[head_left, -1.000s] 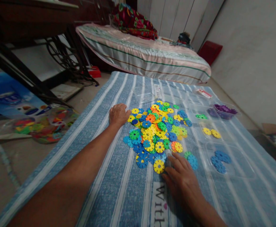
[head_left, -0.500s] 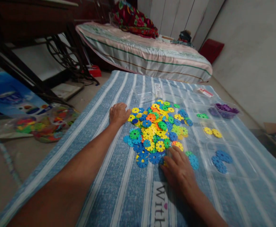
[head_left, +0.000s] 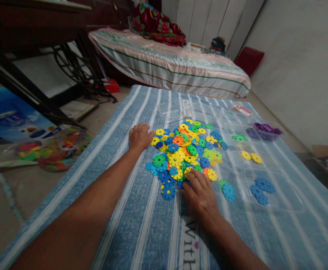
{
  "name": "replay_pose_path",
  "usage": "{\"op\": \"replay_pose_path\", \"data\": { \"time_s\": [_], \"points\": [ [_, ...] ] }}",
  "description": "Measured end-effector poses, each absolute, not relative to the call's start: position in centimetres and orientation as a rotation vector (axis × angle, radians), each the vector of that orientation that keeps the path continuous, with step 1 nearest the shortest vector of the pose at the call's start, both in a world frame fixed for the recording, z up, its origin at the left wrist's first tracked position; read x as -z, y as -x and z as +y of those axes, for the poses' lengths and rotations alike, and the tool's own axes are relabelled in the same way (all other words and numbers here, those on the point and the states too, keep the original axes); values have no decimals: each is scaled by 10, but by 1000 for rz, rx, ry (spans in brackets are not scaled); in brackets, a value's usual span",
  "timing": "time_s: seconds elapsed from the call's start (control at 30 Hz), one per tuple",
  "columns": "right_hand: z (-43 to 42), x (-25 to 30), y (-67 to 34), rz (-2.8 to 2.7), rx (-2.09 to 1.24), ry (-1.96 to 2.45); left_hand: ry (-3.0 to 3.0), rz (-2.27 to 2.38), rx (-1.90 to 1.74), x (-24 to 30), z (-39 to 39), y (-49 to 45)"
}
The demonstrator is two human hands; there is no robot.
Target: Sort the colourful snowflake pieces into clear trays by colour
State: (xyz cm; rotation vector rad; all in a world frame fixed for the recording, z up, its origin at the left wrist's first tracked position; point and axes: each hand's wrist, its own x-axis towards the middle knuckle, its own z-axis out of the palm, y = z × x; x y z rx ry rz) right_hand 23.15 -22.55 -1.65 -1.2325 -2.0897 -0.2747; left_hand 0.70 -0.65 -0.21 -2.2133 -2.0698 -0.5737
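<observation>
Colourful notched plastic discs (head_left: 177, 159), in yellow, blue, green and orange, lie in a loose pile on a striped blue cloth (head_left: 124, 232). At the pile's left edge, my left hand (head_left: 140, 135) rests palm down with its thumb stretched out beside a yellow disc. My right hand (head_left: 201, 193) lies over the near side of the pile, fingers reaching forward and thumb apart from them. Its fingertips touch yellow and blue discs, partly covering them; no disc is visibly gripped. A blue disc (head_left: 228, 192) and a green one lie right of that hand.
Clear plastic trays on the right hold blue discs (head_left: 262, 190), yellow discs (head_left: 251, 156) and green discs (head_left: 238, 137). Behind them stands a tub of purple pieces (head_left: 267, 129). A clear lid-like tray (head_left: 169, 112) lies beyond the pile. A bed (head_left: 175, 67) stands behind.
My right hand has moved left along the near edge of the pile, uncovering the orange and yellow discs at right. My left hand stays in place. The view has shifted slightly.
</observation>
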Motion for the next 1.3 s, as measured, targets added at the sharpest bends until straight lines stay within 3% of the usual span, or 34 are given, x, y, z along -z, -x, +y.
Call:
{"op": "replay_pose_path", "data": {
  "time_s": [0.27, 0.6, 0.93, 1.3],
  "points": [
    [-233, -12, -259, -1967, 257, 1177, 2214, -2082, 589, 1, -4, -6],
    [-246, -55, -381, -1727, 974, 1602, 2214, -2075, 592, 2, -4, -6],
    [-242, -19, -250, -2032, 222, 1244, 2216, -2062, 569, 6, -2, -4],
    [-228, 14, -191, -2237, 58, 1333, 2204, -2048, 553, 6, -3, -4]
  ]
}}
